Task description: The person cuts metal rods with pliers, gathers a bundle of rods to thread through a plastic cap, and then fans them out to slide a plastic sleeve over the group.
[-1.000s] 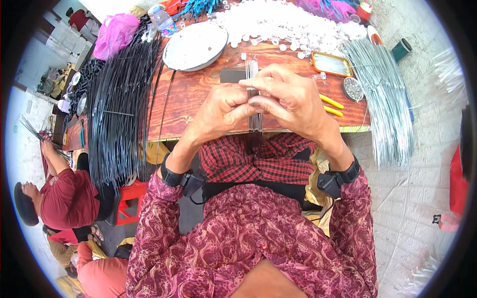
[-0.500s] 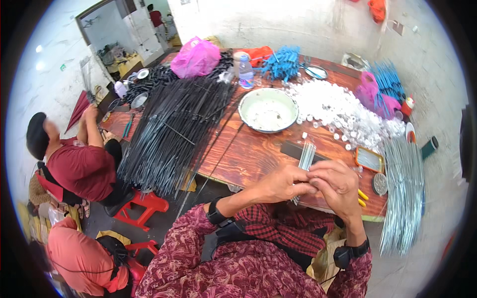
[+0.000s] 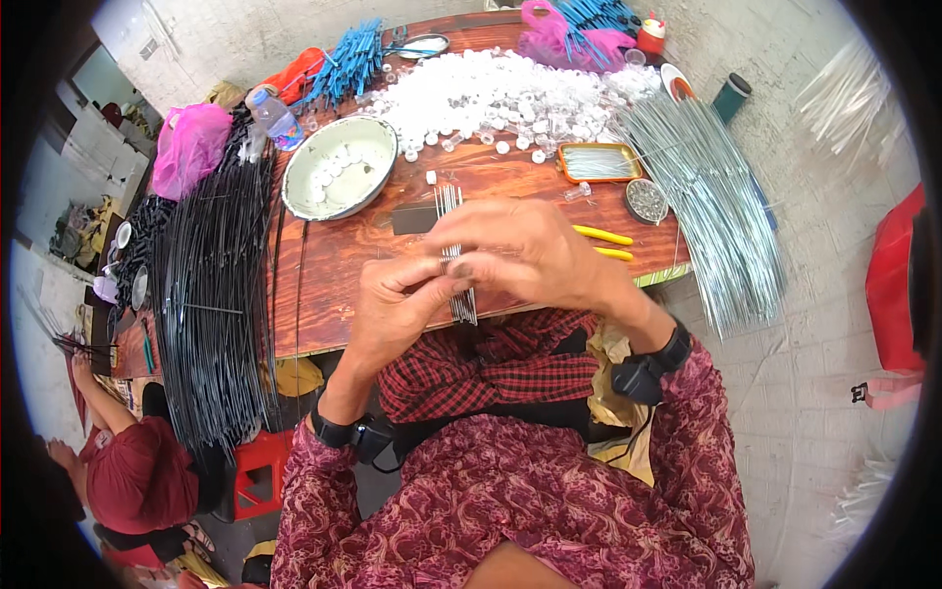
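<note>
My left hand (image 3: 392, 299) and my right hand (image 3: 535, 250) meet at the table's near edge, thumbs and fingers pinched together. Whatever is between their fingertips is too small or hidden to make out. Under them lies a small bundle of thin metal rods (image 3: 448, 198), its far ends showing beyond my fingers and its near ends reaching past the table edge. A dark flat plate (image 3: 412, 220) lies beside the rods, partly covered by them. Just beyond is a single white cap (image 3: 431, 178). Yellow tool handles (image 3: 601, 235) stick out to the right of my right hand.
A white enamel bowl (image 3: 304, 201) holds several white caps. Behind spreads a heap of clear and white plastic pieces (image 3: 491, 93). Long silvery rods (image 3: 702, 196) overhang the right edge, black rods (image 3: 211, 294) the left. A small tray (image 3: 599, 162) holds pins; a co-worker (image 3: 137, 471) sits at left.
The view has swung right, so the table's contents sit further left in the picture. My hands stay together over the rods, with my right hand now arched higher across them.
</note>
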Motion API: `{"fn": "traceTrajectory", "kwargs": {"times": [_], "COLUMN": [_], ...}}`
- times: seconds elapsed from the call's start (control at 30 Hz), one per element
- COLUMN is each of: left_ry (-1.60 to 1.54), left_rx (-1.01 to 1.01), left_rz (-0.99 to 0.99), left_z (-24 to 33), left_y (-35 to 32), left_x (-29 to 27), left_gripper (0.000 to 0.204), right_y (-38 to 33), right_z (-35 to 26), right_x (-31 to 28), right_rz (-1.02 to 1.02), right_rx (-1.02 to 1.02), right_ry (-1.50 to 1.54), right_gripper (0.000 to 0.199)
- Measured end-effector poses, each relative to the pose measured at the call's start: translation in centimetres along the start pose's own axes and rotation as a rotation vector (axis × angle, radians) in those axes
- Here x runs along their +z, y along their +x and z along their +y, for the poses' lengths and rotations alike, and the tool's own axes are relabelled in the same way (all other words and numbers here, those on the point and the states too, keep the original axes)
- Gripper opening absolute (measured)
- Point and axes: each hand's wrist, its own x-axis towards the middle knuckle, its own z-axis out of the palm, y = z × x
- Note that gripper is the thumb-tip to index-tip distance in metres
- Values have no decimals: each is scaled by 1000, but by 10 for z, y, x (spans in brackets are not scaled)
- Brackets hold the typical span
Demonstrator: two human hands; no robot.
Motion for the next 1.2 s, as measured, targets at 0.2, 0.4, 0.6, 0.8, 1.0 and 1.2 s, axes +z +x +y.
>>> {"fn": "traceTrajectory", "kwargs": {"times": [0.2,0.4,0.6,0.8,1.0,1.2], "left_ry": [-70,-148,-163,-241,-234,-157], "left_rx": [-92,-76,-124,-84,-84,-20], "left_rz": [16,6,-6,7,23,36], "left_z": [24,22,14,16,14,9], "left_y": [2,3,6,10,8,6], "left_x": [9,9,7,12,10,11], "left_gripper": [21,29,31,29,25,22], "right_y": [-40,-75,-63,-52,-9,-13], "right_z": [121,179,160,141,-2,-9], "right_x": [-77,-114,-118,-123,-38,-21], "right_rz": [126,-10,109,328,5,49], "right_rx": [454,683,661,679,137,70], "right_ry": [-696,-952,-927,-703,-85,-192], "right_gripper": [21,16,13,19,18,25]}}
